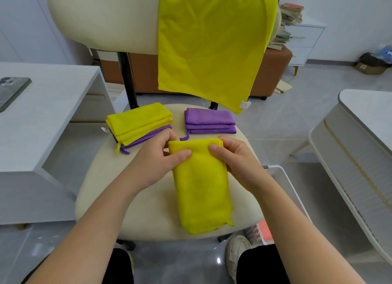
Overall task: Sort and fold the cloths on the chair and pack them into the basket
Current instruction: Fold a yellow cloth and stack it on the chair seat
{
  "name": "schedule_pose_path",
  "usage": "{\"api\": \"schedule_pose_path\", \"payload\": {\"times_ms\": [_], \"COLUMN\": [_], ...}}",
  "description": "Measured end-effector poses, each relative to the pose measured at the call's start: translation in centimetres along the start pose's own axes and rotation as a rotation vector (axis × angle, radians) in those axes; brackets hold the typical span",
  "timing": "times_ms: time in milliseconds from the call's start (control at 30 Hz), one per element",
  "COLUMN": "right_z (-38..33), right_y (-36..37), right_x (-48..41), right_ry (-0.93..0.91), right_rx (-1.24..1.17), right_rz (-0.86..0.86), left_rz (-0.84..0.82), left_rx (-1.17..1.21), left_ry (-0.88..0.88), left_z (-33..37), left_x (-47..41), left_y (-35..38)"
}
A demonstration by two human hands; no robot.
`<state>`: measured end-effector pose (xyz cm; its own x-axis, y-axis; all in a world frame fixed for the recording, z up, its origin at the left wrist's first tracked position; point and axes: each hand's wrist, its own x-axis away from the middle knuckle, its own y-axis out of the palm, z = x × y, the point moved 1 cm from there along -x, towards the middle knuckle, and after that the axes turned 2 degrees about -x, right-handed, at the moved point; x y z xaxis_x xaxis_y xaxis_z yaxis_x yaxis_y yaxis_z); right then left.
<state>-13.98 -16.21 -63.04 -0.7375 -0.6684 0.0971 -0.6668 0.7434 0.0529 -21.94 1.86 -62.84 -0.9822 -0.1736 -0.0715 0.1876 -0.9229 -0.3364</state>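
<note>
A yellow cloth (201,188), folded into a long strip, lies on the cream chair seat (127,199). My left hand (157,158) pinches its far left corner, and my right hand (231,156) pinches the far right corner. Behind, to the left, a folded yellow cloth (140,122) rests on a folded purple one (148,136). A second folded purple cloth (210,121) lies at the back right of the seat. Another yellow cloth (212,46) hangs unfolded over the chair's backrest (101,18). A white perforated basket (256,232) shows partly below the seat's right edge.
A white table (48,105) with a phone (10,92) stands at the left. A white table edge (364,122) is at the right. A brown cabinet (273,71) and stacked books (288,22) stand behind the chair. My shoe (235,254) is on the grey floor.
</note>
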Motion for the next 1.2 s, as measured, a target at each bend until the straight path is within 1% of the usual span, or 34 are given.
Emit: {"api": "schedule_pose_path", "payload": {"times_ms": [33, 100, 167, 200, 267, 333, 367, 400, 467, 567, 667, 700, 767, 800, 867, 933, 1000, 1033, 1100, 1167, 1200], "right_z": [0.0, 0.0, 0.0, 0.0, 0.4, 1.0, 1.3, 1.5, 1.8, 1.9, 1.9, 2.0, 2.1, 2.0, 1.8, 1.5, 1.4, 1.4, 1.4, 1.3, 1.2], "right_y": [-0.1, -0.2, -0.3, -0.2, -0.5, -1.1, -1.6, -2.0, -2.7, -3.2, -3.1, -3.1, -2.9, -2.9, -2.9, -3.0, -3.0, -3.1, -3.2, -3.4, -3.4], "right_x": [-0.1, -0.3, -0.4, -0.4, -0.7, -1.1, -1.3, -1.4, -1.4, -1.1, -0.8, -0.8, -0.7, -0.7, -0.7, -0.5, -0.5, -0.5, -0.6, -0.5, -0.5], "right_ry": [0.03, 0.116, 0.209, 0.243, 0.275, 0.272, 0.259, 0.251, 0.261, 0.29, 0.302, 0.308, 0.325, 0.343, 0.397, 0.448, 0.456, 0.444, 0.396, 0.333, 0.298], "right_rx": [-0.02, -0.096, -0.169, -0.194, -0.235, -0.284, -0.284, -0.273, -0.249, -0.225, -0.202, -0.204, -0.26, -0.303, -0.359, -0.378, -0.361, -0.328, -0.185, -0.054, -0.026], "right_rz": [-0.035, -0.117, -0.186, -0.192, -0.106, 0.086, 0.182, 0.259, 0.34, 0.345, 0.302, 0.286, 0.266, 0.251, 0.199, 0.175, 0.173, 0.168, 0.167, 0.211, 0.245], "left_rz": [0.0, -0.052, -0.115, -0.122, -0.141, -0.263, -0.316, -0.329, -0.254, -0.063, 0.168, 0.218, 0.262, 0.269, 0.243, 0.217, 0.213, 0.207, 0.161, 0.129, 0.134], "left_rx": [0.065, 0.183, 0.299, 0.352, 0.483, 0.596, 0.609, 0.594, 0.514, 0.511, 0.694, 0.779, 0.926, 0.952, 0.889, 0.724, 0.561, 0.489, 0.372, 0.3, 0.256], "left_ry": [-0.02, -0.078, -0.179, -0.248, -0.429, -0.597, -0.649, -0.686, -0.729, -0.725, -0.687, -0.674, -0.643, -0.63, -0.613, -0.604, -0.564, -0.532, -0.469, -0.416, -0.397], "left_z": [0.0, 0.5, 0.6, 0.6, 0.3, -0.3, -0.7, -0.9, -1.3, -1.9, -2.0, -1.9, -1.8, -1.7, -1.8, -1.9, -2.0, -2.1, -1.9, -1.8, -1.9], "left_x": [-0.1, -0.2, -0.4, -0.4, -0.5, -0.4, -0.3, -0.2, 0.0, -0.5, -1.0, -1.0, -1.1, -1.0, -1.0, -1.0, -0.9, -1.0, -0.9, -0.9, -0.9], "left_y": [0.1, 0.1, 0.2, 0.4, 0.8, 1.3, 1.6, 1.8, 1.9, 1.3, 0.9, 0.9, 1.2, 1.5, 1.9, 2.1, 2.1, 2.1, 2.0, 2.0, 2.0]}}
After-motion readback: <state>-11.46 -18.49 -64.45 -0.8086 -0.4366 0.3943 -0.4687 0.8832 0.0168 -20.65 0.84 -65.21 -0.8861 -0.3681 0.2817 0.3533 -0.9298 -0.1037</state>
